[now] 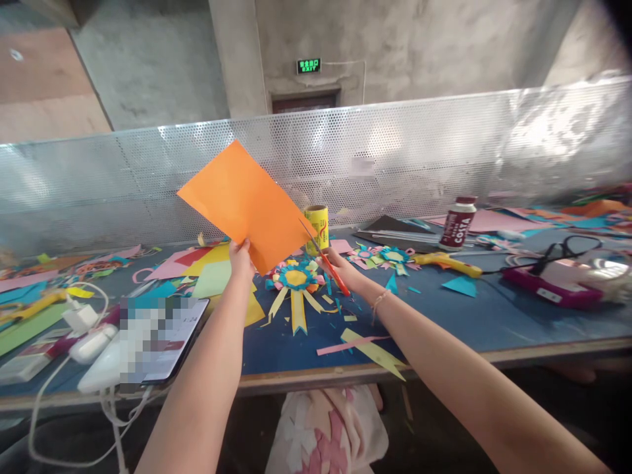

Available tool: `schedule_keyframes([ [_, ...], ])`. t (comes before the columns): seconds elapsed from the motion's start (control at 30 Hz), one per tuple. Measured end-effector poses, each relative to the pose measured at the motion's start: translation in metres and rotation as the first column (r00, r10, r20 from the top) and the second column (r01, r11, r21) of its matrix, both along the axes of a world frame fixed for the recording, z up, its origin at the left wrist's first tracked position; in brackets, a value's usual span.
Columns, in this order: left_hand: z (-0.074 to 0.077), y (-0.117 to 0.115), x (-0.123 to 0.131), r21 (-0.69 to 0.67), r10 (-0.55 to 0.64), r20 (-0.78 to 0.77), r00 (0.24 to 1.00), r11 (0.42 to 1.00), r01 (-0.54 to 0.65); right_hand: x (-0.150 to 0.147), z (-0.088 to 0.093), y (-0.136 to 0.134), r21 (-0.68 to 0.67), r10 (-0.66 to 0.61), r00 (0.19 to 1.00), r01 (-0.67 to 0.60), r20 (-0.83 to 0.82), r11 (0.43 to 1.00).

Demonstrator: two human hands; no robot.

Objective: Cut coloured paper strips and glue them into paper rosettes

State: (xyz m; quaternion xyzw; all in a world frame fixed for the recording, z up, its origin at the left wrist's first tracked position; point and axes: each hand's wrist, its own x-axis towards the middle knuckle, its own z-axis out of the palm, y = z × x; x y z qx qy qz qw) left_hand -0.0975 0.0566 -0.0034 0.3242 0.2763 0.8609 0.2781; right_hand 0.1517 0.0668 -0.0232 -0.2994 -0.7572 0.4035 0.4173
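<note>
The left hand (241,258) pinches one orange sheet (241,204) near its lower edge, above the table (276,355); the right hand (340,264) is curled around one pair of scissors (340,282), its blades overlapping the sheet's right corner in view. Behind are at least two yellow-centred rosettes (297,278), one yellow roll (320,227) and one bottle (458,224).

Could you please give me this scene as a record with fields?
Left hand: holds a flat orange paper sheet by its lower edge
Right hand: holds red-handled metal scissors, blades at the sheet's right corner
Surface: dark blue tabletop
Below the hands: blue-and-yellow paper rosette with yellow tails
Table's right: upright maroon bottle with white lettering
Backdrop: perforated silvery metal screen
</note>
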Motion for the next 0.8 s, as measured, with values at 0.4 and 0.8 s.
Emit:
schedule_keyframes([
  [0.4,0.0001,0.0,-0.0012,-0.012,0.006,0.021,1.0,1.0,-0.006,0.0009,0.0029,-0.0023,0.068,-0.022,1.0,0.021,0.016,0.997],
  [0.8,-0.001,0.0008,-0.0022,-0.002,0.013,-0.035,0.999,1.0,-0.013,0.0028,0.008,-0.0086,0.185,-0.131,0.981,0.103,0.143,0.977],
])
